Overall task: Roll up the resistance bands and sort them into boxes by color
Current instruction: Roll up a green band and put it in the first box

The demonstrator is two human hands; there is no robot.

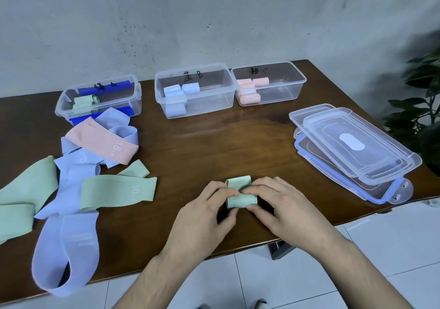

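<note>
While both hands meet at the lower middle of the frame, the left hand [204, 210] and the right hand [278, 204] each hold a tight grip on one green band [240, 193], fingers curled over its top and thumbs tucked beneath, so the half-rolled strip sits on the desk [214, 142] squarely between the two grips. Along the upper part of the frame stand three clear boxes: the left box [98, 98] holds green rolls, the middle box [195, 89] holds light blue rolls, and the right box [269, 82] holds pink rolls. Stacked lids [354, 151] lie at the right. Loose bands [78, 173] in green, blue and pink lie heaped at the left, well apart from the hands.
</note>
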